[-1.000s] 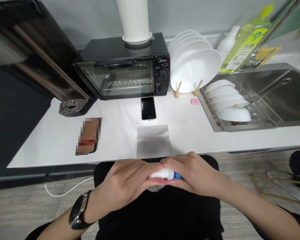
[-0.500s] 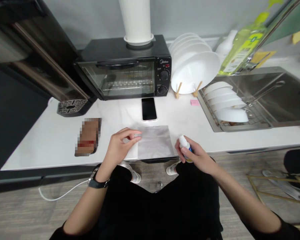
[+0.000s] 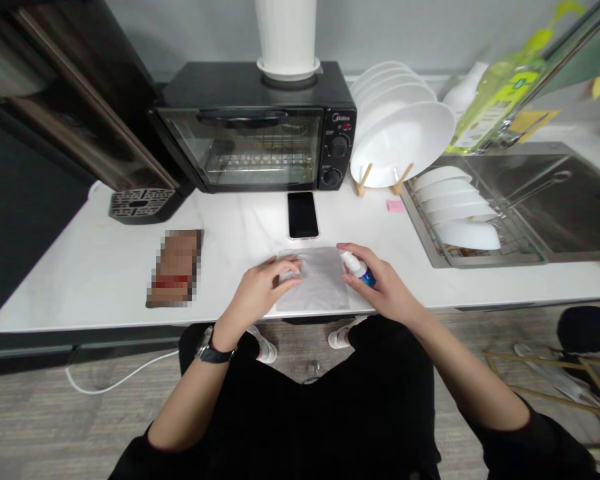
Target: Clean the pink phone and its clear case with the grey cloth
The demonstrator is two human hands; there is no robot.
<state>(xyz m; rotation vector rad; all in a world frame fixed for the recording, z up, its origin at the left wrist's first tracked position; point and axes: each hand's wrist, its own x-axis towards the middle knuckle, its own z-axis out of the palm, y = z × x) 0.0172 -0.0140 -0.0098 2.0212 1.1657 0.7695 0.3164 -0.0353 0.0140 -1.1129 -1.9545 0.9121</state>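
Observation:
A grey cloth (image 3: 320, 283) lies flat near the front edge of the white counter (image 3: 95, 267). My left hand (image 3: 263, 293) rests on the cloth's left side, fingers curled and pressing it down. My right hand (image 3: 380, 283) is closed around a small white-and-blue spray bottle (image 3: 359, 268), its nozzle tilted toward the cloth's upper right corner. A black phone (image 3: 303, 214) lies face up just beyond the cloth.
A black toaster oven (image 3: 260, 133) stands at the back with a white cylinder on top. White plates (image 3: 405, 137) sit in a wooden rack, bowls (image 3: 460, 207) in a drainer by the steel sink (image 3: 555, 193). A brown object (image 3: 175, 267) lies at left.
Both hands rose from my lap to the counter. My left hand came onto the cloth; my right carried the spray bottle left to the cloth's edge.

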